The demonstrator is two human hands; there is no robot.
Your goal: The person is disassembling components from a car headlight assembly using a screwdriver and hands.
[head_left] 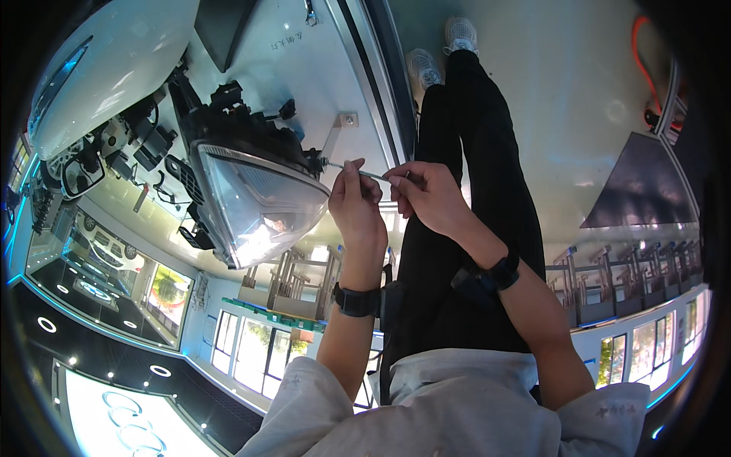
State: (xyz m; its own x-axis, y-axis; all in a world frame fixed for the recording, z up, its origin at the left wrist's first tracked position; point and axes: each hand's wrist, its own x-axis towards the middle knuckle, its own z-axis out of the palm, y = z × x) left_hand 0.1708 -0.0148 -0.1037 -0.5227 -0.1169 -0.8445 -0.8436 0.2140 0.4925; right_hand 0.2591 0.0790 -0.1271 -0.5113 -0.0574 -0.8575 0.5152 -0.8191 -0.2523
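Note:
A slim metal rod spans both hands; its exact kind is unclear. My left hand pinches it near the middle between thumb and fingers. My right hand grips its other end with closed fingers. The rod's far end meets a small black fitting on the back edge of a car headlight. This headlight has a clear lens and a black housing, and it lies just left of my left hand. Whether the rod's tip sits inside the fitting or only touches it, I cannot tell.
White vehicle bodywork with black brackets and wiring rises at the left. A metal bracket stands on the pale surface beyond the headlight, with a wrench farther off. A dark panel and an orange hose lie at the right.

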